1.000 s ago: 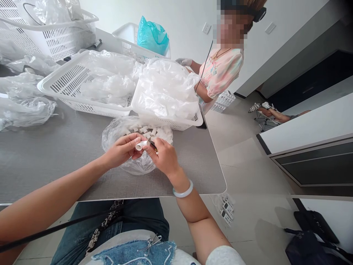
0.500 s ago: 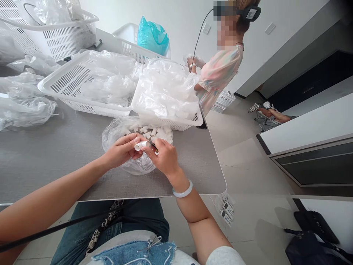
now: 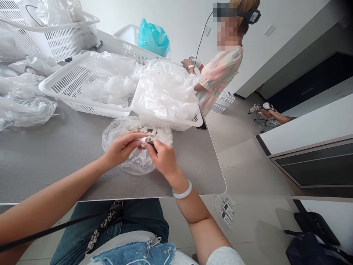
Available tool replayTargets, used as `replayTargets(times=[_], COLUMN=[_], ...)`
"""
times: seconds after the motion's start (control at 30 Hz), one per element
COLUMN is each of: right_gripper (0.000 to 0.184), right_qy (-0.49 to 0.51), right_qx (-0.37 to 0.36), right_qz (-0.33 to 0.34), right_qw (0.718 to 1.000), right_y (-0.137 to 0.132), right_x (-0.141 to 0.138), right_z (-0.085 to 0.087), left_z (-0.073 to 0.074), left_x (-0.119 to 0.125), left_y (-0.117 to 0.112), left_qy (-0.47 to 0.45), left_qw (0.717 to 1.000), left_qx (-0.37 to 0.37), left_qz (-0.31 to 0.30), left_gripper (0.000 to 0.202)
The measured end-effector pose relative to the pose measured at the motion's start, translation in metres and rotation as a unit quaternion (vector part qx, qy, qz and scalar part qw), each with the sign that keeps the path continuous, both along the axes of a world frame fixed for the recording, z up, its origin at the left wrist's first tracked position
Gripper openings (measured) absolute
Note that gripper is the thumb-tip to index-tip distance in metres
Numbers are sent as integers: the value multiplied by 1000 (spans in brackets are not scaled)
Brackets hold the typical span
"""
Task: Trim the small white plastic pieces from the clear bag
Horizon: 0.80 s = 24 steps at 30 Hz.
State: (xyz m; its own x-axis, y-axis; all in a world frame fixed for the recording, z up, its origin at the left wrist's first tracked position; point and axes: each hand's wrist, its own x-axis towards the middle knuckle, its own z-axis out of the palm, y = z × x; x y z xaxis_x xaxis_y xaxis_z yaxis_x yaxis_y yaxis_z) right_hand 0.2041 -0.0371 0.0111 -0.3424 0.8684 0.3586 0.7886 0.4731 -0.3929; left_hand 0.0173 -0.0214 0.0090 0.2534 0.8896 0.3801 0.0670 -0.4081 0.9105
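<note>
Two bare hands meet above a clear plastic bag (image 3: pixel 139 163) near the front edge of a grey table (image 3: pixel 60 158), seen from the wearer's own head. The left hand (image 3: pixel 120 149) pinches a short white tube piece (image 3: pixel 143 140) between thumb and fingers, its open end turned toward the other hand. The right hand (image 3: pixel 164 157) is curled closed around a small dark tool (image 3: pixel 152 145) — its tip is at the tube's open end, though whether they touch is too small to tell. More white tube pieces (image 3: pixel 153 132) lie in the bag, just beyond the fingers. A pale bracelet (image 3: pixel 182 190) circles the right wrist. Behind the bag stand two white slotted baskets side by side, a left basket (image 3: pixel 68 79) and a right basket (image 3: pixel 178 124), both filled with clear plastic bags. Farther back, a bright turquoise bag (image 3: pixel 153 38) sits in another white basket (image 3: pixel 129 48). At the far right end of the table, a co-worker (image 3: pixel 220 73) in a pastel top stands side-on — hands raised together, headgear strapped on.
</note>
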Motion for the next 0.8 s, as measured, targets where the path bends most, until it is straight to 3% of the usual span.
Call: replayTargets(times=[0.27,0.4,0.5,0.6,0.7,0.8], right_gripper=[62,59,60,60,57,53], right_qy=[27,69,153,189,120,50], right_qx=[-21,-81,-144,-125,-50,-13], right_qz=[-36,-39,-9,-5,-18,-5], right_qw=[999,994,978,974,991,999], right_y=[-2,-1,0,1,1,1], right_x=[-3,-2,1,5,7,7], right_z=[-2,2,6,9,10,9], left_z=[-11,-13,-13,-11,-6,0], left_x=[4,5,4,3,4,5], left_y=[-2,-1,2,3,2,0], left_qy=[56,86,102,89,3,-81], left_qw=[993,985,981,992,998,986], left_qx=[64,119,132,58,-61,-131], left_qz=[76,94,100,75,-12,-70], left_gripper=[20,17,17,27,38,42])
